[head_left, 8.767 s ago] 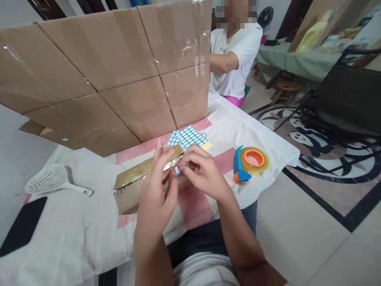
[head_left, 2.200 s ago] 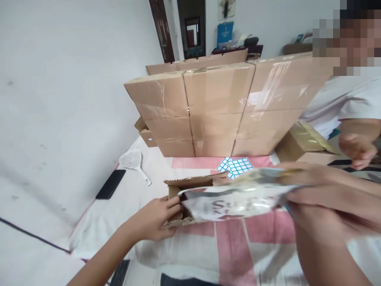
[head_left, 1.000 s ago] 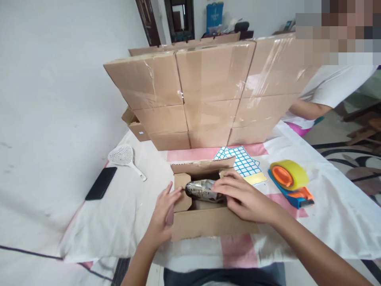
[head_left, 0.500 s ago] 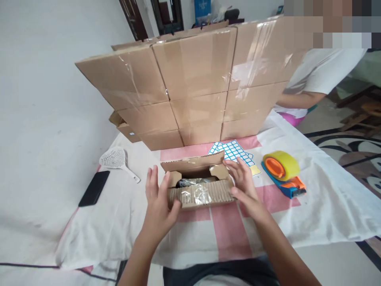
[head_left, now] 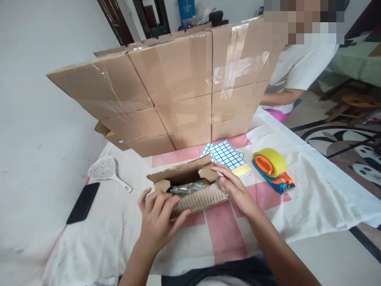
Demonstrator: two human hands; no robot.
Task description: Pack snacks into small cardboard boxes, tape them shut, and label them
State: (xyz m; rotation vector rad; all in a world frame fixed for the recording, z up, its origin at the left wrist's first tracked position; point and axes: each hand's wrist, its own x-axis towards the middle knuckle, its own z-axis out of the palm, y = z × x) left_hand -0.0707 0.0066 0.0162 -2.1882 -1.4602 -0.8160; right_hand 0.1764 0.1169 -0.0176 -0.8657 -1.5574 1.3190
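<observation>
A small open cardboard box [head_left: 196,202] sits on the cloth in front of me, its long back flap raised and its corrugated front flap folded outward. Inside, partly hidden, lies something in shiny clear plastic [head_left: 189,187]. My left hand [head_left: 159,214] grips the box's front left corner, fingers over the edge and thumb against the front. Along the right end, my right hand [head_left: 235,190] holds the box with its fingers laid on the side flap. Behind the box are sheets of blue-bordered labels [head_left: 228,154].
A tape dispenser [head_left: 270,167] with yellow tape lies to the right. On the left are a white slotted skimmer [head_left: 104,169] and a black phone [head_left: 83,203]. Taped cardboard boxes [head_left: 181,71] form a wall behind. A person in a white shirt [head_left: 309,67] sits beyond it.
The box has turned, its right end swinging away from me. My left fingers have moved over its front edge, and my right hand has closed in on its right end. The view has shifted.
</observation>
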